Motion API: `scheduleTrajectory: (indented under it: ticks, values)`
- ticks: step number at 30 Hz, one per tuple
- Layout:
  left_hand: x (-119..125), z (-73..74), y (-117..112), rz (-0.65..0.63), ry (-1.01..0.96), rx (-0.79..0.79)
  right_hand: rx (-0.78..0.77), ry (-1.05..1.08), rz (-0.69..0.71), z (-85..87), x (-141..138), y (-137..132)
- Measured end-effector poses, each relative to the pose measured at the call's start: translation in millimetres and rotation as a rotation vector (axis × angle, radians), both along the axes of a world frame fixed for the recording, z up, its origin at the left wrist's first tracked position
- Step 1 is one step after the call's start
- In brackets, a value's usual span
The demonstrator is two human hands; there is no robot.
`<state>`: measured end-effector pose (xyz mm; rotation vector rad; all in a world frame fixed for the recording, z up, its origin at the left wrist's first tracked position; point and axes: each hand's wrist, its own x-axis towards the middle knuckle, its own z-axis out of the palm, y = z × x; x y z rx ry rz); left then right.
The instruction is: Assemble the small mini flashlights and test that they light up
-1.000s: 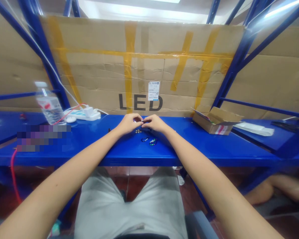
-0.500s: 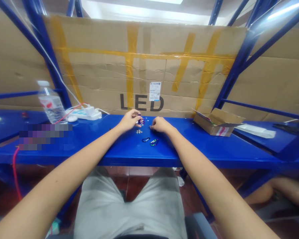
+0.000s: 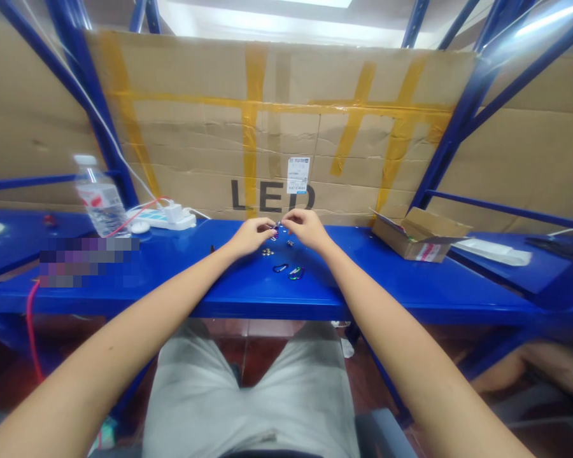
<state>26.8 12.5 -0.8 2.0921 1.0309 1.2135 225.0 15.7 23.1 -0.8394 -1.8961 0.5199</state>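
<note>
My left hand (image 3: 254,236) is closed, its fingers around a purple carabiner (image 3: 275,233) that is partly hidden. Just to its right, the fingertips of my right hand (image 3: 309,228) pinch a tiny piece, too small to name, close to the left fingertips. Below the hands, on the blue table (image 3: 248,286), lie several small shiny metal pieces (image 3: 267,252), with another little metal cluster (image 3: 290,243) under my right hand. Nearer the front edge rest a dark carabiner (image 3: 280,268) and a green one (image 3: 295,273).
An open cardboard box (image 3: 413,235) stands at the right, beside a white tray (image 3: 499,251). At the left are a water bottle (image 3: 100,197) and a white power strip (image 3: 169,217) with cables. A large taped cardboard sheet (image 3: 195,140) closes off the back.
My right hand has risen left and away from me, leaving a metal cluster on the table, and now meets my left hand. The left hand has shifted slightly, with less of the purple visible.
</note>
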Motion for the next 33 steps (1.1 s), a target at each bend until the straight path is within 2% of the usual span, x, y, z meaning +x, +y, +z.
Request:
scheduleTrajectory:
  ticks: [7,12,15,20,33]
  values:
    - [-2,0.1,-7,0.012,0.095,0.040,-0.041,-0.097,0.053,-5.0,2,-1]
    - [-2,1.2,-8,0.106,0.239,0.186,-0.049,-0.156,0.074,-7.1,2,-2]
    - [-1,2.5,-8,0.180,0.349,0.215,-0.033,-0.171,0.057,-8.0,1,-2]
    - [1,3.3,-10,0.184,0.425,0.259,-0.011,-0.212,0.061,-10.2,2,-2]
    - [6,1.2,-21,0.166,0.553,0.518,-0.363,-0.041,0.199,-6.5,3,-5]
